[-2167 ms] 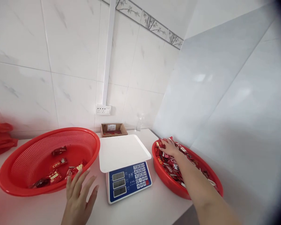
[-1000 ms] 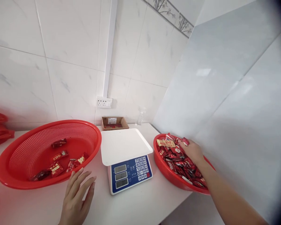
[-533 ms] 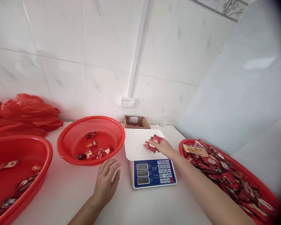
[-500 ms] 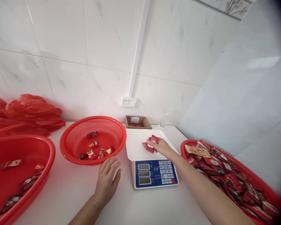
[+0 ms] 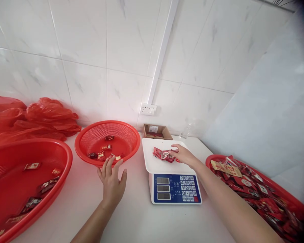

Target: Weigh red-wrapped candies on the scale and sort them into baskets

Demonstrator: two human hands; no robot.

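My right hand is over the white weighing tray of a digital scale. Its fingers are apart, at the right edge of several small red snack packets lying on the tray. Part of the packets is hidden under the fingers. My left hand hangs open and bare, fingers spread, at the near rim of a round red basket. Several small wrapped packets lie inside that basket, and my fingertips cover some of them from view.
A larger red basket with several packets stands at the left. Red plastic bags lie behind it. To the right, another red basket is heaped with red packets. Behind the scale are a cardboard box and a clear plastic container.
The packets held in my right hand now lie on the scale tray, and its fingers have parted. My left hand has risen slightly and spread its fingers. The view has shifted left.
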